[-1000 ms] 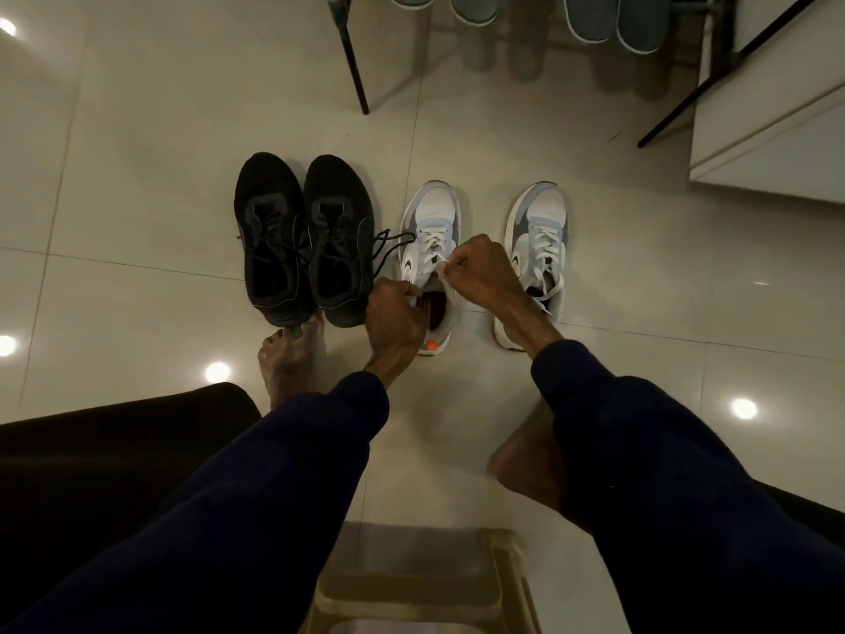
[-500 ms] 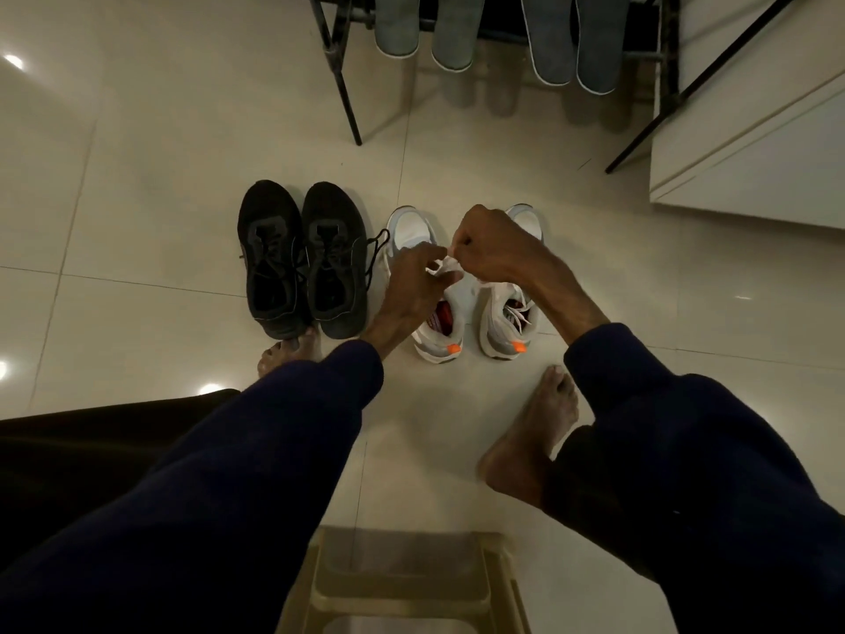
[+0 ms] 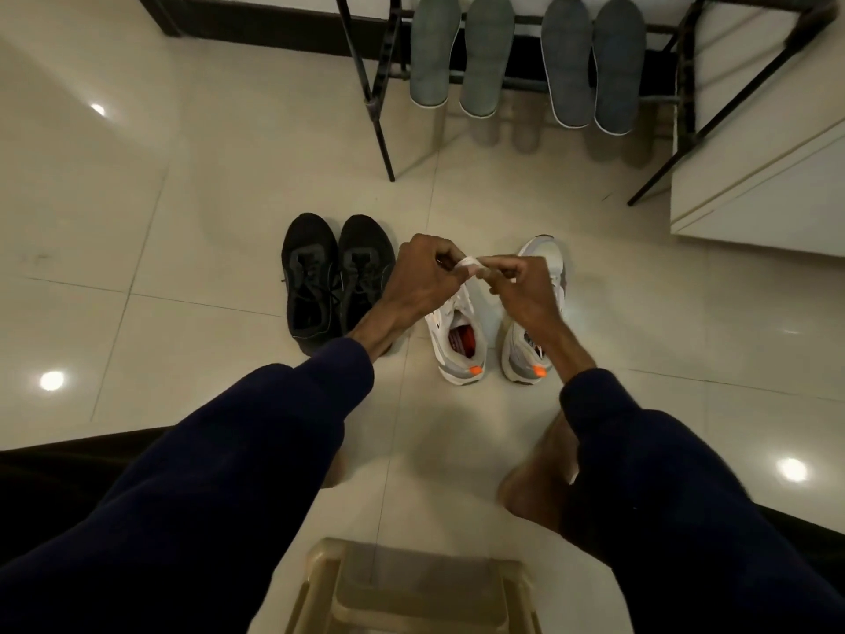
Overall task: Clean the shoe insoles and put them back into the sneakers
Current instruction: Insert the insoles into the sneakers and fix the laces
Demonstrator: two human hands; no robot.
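Four insoles stand propped side by side against a black metal rack (image 3: 371,100) at the far edge of the tiled floor (image 3: 183,221): a greenish-grey pair (image 3: 432,52) on the left and a darker grey pair (image 3: 569,61) with pale rims on the right. Nearer, two black sneakers (image 3: 315,286) sit together, and just beside them are the two white-and-grey sneakers, each with an orange heel tab. The left white sneaker (image 3: 457,345) gapes open, showing a red lining with no insole visible. Above it, the left hand (image 3: 418,276) and right hand (image 3: 526,286) each pinch a white lace (image 3: 468,266) between curled fingers, drawing it taut between them. The right white sneaker (image 3: 544,253) lies partly hidden under the right wrist.
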